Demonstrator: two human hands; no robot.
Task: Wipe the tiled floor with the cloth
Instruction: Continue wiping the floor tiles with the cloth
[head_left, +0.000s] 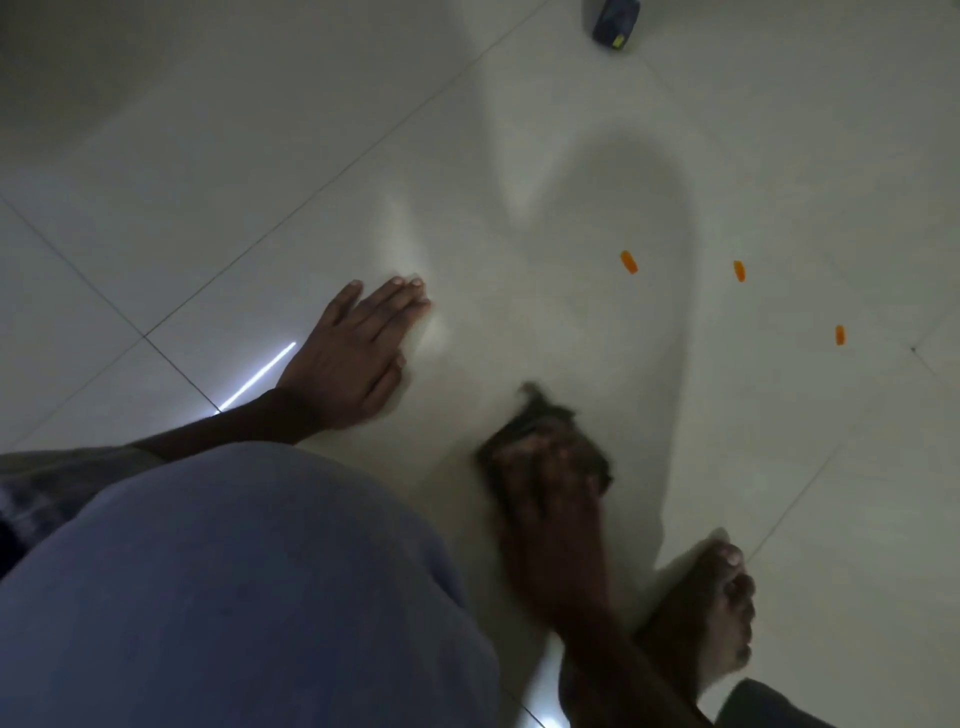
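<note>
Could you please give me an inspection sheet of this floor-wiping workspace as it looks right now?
Surface: pale glossy tiled floor with dark grout lines, dimly lit, a bright streak of reflected light at left.
Job's things: dark cloth, blurred, on the floor under the right hand.
Clutter: three small orange bits to the right; a dark blue object at the top edge.
Grippers: left hand flat on the floor, fingers straight; right hand on the cloth, blurred, grip unclear.
Cables: nothing seen.
Surroundings: a bare foot at lower right; blue clothing fills the lower left.
</note>
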